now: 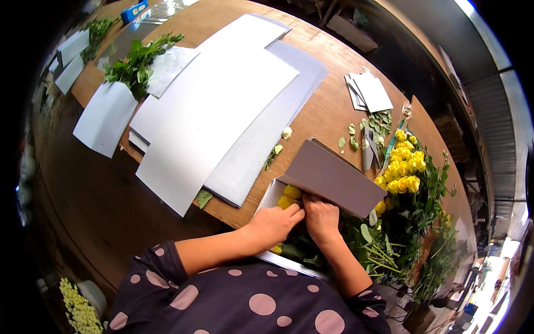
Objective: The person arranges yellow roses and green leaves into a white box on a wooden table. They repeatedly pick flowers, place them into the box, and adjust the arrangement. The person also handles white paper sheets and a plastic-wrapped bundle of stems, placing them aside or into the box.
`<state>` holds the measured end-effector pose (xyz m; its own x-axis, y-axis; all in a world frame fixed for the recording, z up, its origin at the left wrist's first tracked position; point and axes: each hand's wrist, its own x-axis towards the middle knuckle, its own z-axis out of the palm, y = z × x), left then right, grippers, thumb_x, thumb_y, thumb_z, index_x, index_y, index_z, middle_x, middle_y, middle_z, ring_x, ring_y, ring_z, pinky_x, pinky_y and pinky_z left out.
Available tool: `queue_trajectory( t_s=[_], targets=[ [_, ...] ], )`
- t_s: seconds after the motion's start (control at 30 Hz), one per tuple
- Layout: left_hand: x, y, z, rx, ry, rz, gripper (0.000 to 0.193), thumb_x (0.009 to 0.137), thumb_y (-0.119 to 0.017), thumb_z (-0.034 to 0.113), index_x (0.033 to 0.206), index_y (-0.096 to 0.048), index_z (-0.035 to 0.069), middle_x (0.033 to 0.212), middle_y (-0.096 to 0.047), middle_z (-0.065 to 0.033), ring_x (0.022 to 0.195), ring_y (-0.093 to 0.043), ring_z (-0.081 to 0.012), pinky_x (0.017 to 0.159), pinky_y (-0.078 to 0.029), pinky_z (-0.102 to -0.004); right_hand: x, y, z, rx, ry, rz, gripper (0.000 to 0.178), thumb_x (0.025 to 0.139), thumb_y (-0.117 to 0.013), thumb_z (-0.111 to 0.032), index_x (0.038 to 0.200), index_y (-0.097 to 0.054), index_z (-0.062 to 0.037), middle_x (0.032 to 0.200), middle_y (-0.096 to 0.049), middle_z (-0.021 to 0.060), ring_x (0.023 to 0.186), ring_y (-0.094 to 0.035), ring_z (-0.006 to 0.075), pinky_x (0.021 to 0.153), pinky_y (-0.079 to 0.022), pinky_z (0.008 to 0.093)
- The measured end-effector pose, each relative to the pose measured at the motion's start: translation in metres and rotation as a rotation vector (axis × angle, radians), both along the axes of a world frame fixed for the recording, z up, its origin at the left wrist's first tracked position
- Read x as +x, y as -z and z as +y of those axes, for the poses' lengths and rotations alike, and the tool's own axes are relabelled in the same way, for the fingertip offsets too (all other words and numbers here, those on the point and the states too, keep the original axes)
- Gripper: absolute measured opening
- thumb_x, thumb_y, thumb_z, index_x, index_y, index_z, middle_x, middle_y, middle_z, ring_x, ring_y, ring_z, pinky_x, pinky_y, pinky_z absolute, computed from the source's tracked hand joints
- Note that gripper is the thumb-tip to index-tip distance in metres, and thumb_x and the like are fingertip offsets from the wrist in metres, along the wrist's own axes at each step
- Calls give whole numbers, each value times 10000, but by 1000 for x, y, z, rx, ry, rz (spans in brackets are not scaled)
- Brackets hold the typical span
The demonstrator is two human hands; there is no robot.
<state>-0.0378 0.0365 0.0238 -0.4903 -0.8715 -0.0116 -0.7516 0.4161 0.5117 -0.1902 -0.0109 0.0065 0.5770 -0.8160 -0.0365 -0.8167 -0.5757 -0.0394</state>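
Note:
Yellow roses lie inside a folded cardboard wrap, whose grey-brown flap stands raised beyond my hands. The wrap's white corrugated side shows at the left of the blooms. My left hand is closed right beside the rose heads, its fingertips meeting those of my right hand. Closed as well, my right hand reaches in under the flap's near edge. What the fingers of either hand grip is hidden among the flowers and leaves. More yellow petals show below my left wrist.
A large pile of yellow roses with leafy stems lies at the right. Scissors, loose leaves and small white cards are beyond the wrap. White sheets and corrugated cardboard cover the table's left. Wrapped bunches overhang its edge.

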Motion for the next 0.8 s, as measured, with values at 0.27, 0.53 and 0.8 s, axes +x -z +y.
queue_trajectory(
  t_s=[0.27,0.53,0.8],
  targets=[
    [32,24,-37,61,180,111,276,726,-604,391,976,-633,279,1125,-501,-26,891,-565,-220,676,-486,-327,-1,-6,-3,104,58,-17,107,703,-490,-130,660,-576,-81,591,-574,100,564,-599,247,515,-474,348],
    [35,37,-34,-20,188,184,261,741,-607,371,985,-626,282,1162,-506,-8,818,-600,-193,605,-511,-294,1,-77,49,19,150,-473,221,719,-569,-52,940,-565,-41,869,-579,92,732,-560,257,645,-458,330],
    [31,46,-21,-131,194,203,272,769,-577,352,1032,-603,286,1268,-443,24,756,-619,-180,542,-516,-270,-25,-46,174,-345,1089,-931,285,900,-404,-112,1155,-444,9,1094,-469,101,1018,-449,175,879,-350,285]
  ],
)
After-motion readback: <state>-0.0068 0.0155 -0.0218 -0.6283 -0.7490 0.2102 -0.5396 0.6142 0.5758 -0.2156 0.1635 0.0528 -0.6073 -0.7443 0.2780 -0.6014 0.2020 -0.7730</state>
